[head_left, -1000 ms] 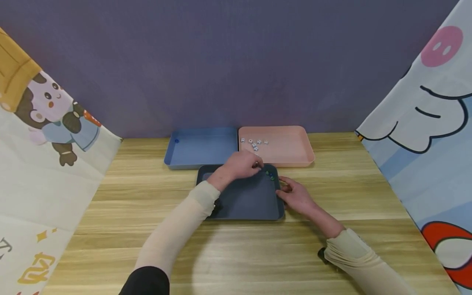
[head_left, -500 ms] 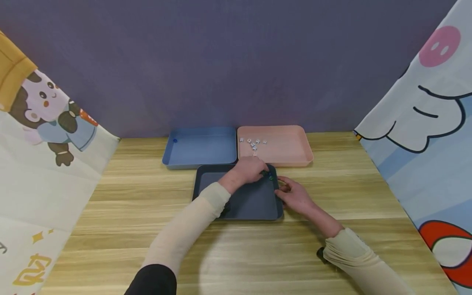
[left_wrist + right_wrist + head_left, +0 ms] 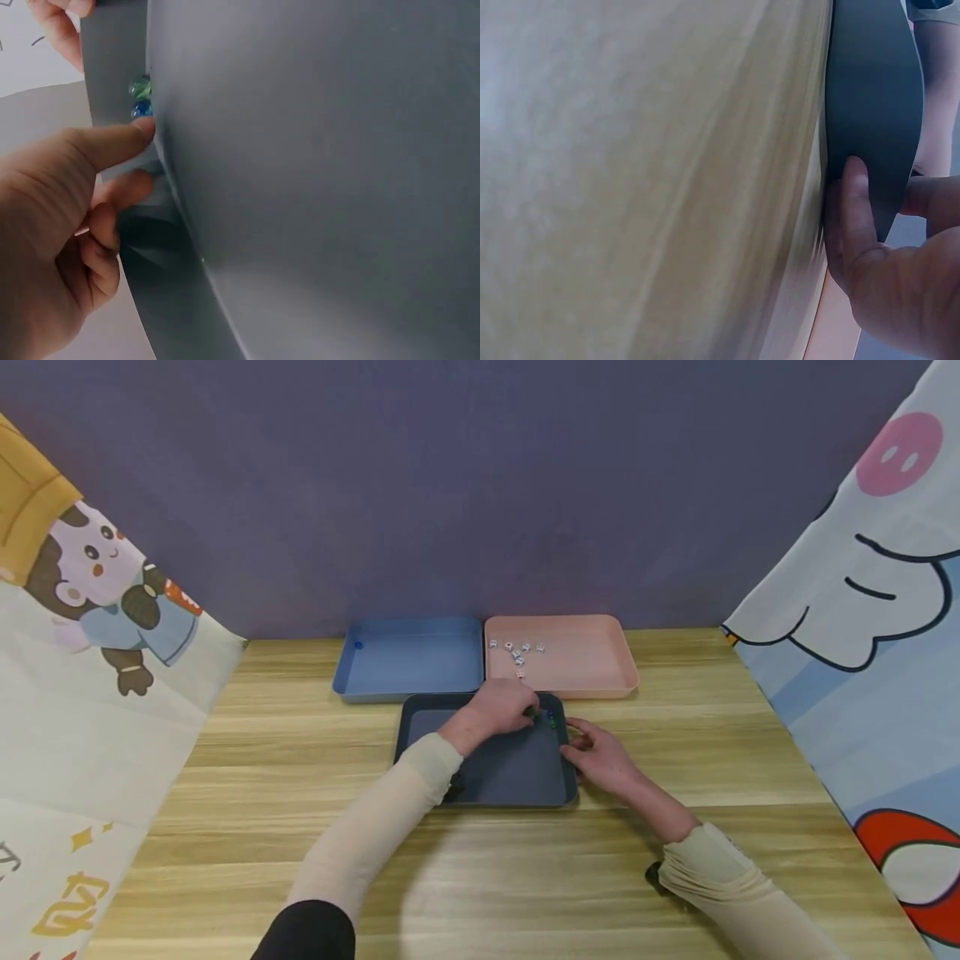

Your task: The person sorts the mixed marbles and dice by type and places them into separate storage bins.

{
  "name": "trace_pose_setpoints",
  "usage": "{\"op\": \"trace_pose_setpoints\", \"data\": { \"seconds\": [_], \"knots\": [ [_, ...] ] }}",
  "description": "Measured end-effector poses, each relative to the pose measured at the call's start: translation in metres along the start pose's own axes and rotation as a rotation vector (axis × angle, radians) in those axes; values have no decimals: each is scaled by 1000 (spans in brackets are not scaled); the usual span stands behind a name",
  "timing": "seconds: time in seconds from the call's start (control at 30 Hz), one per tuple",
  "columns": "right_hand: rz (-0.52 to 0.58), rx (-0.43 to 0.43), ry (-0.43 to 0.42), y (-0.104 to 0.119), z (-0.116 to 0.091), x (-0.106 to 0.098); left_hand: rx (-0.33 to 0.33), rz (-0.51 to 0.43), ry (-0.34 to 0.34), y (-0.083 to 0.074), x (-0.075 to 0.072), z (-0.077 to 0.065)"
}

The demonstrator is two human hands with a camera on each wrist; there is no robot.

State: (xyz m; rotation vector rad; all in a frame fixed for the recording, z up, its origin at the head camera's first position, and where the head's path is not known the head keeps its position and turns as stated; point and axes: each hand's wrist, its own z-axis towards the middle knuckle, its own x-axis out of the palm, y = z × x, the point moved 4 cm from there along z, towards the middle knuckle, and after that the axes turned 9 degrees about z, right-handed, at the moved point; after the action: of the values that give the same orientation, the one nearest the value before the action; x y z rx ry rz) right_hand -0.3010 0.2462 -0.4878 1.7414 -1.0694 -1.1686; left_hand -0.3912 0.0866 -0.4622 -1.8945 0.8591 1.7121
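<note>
Over the far right part of a dark grey tray (image 3: 502,777), my left hand (image 3: 501,703) reaches down with thumb and forefinger spread a little apart. Beside its thumb tip lie a blue glass marble (image 3: 142,109) and a green glass marble (image 3: 139,88), against the tray wall. In the head view a dark green spot shows at the fingertips, perhaps another marble. No marble is visible in the finger gap in the left wrist view. My right hand (image 3: 603,762) grips the tray's right edge, with fingers (image 3: 856,202) on the outer wall and another digit over the rim.
Behind the dark tray stand a blue tray (image 3: 420,668) with one blue marble (image 3: 358,645) and a pink tray (image 3: 592,672) with several white dice (image 3: 519,660). Patterned cloths flank the wooden table (image 3: 300,777), and a purple backdrop (image 3: 480,493) rises behind it.
My left hand has moved slightly right and down into the dark tray, then a little back left. The dark green spot at its fingertips has shifted left. The right hand stays on the tray edge.
</note>
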Motion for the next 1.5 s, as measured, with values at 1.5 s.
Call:
{"op": "trace_pose_setpoints", "data": {
  "seconds": [1.5],
  "knots": [
    [18,-25,15,2,-1,-1,-292,-589,-448,108,14,-50]
  ]
}}
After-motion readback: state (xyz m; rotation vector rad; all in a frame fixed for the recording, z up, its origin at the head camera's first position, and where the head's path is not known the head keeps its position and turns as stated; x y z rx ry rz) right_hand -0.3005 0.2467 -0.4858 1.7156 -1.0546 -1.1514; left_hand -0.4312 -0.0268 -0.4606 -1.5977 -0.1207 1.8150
